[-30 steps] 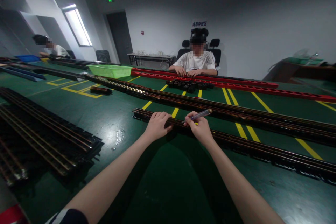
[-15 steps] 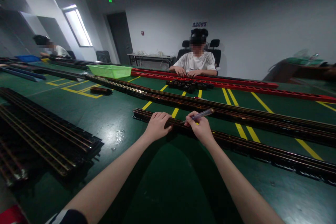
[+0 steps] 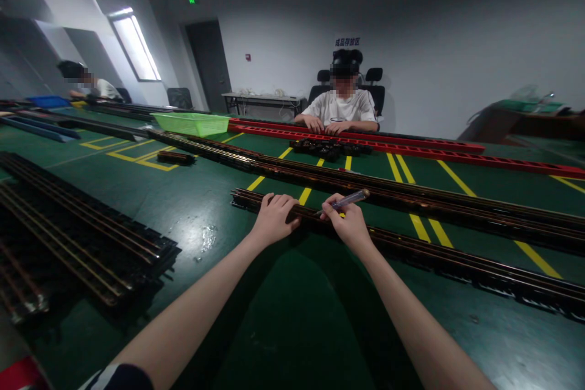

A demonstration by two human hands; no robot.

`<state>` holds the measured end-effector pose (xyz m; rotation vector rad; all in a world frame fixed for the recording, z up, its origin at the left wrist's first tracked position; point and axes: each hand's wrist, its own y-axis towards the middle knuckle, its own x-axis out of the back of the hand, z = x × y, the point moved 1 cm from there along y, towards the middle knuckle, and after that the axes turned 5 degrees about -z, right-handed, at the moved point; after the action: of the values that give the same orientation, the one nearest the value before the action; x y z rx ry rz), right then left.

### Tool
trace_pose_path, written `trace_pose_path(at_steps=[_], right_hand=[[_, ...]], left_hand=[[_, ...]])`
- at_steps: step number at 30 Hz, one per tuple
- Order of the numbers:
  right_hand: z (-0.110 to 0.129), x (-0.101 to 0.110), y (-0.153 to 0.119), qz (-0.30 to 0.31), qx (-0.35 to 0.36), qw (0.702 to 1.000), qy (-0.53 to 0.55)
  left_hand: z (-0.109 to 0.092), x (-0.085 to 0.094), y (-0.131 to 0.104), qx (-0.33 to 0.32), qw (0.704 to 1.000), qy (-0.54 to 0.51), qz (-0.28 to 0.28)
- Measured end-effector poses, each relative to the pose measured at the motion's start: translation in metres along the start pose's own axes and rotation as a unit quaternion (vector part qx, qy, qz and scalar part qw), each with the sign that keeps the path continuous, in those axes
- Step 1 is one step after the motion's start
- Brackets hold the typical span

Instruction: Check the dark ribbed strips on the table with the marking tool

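A long dark rail with copper-coloured strips (image 3: 420, 248) lies across the green table in front of me. My left hand (image 3: 275, 217) rests over it near its left end, fingers curled over the far side and thumb on the near side. Just to the right, my right hand (image 3: 348, 223) pinches a small screwdriver (image 3: 351, 198) with a clear purplish handle. The tool slants, handle up to the right, and its thin tip points down at the rail between my hands. Whether the tip touches the rail I cannot tell.
Behind runs another long dark rail (image 3: 365, 186). Several stripped rails (image 3: 86, 225) lie at left, beside a short piece (image 3: 176, 158). A green basket (image 3: 192, 125), red rails (image 3: 411, 152) and black parts (image 3: 329, 149) stand farther back. A person (image 3: 342, 106) sits opposite; another (image 3: 103, 88) works far left.
The screwdriver and my right hand have shifted very slightly to the left. My left hand stays in place on the rail.
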<state>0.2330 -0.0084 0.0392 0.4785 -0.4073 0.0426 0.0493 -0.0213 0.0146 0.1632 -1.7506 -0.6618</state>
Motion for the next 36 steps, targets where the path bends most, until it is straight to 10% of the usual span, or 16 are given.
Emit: trace_pose_path(at_steps=[36], right_hand=[[0.0073,-0.0006,-0.0003,0.001,0.024,0.999,-0.042]], left_hand=[[0.0045,-0.0059,-0.0012,-0.015,0.999,0.03,-0.006]])
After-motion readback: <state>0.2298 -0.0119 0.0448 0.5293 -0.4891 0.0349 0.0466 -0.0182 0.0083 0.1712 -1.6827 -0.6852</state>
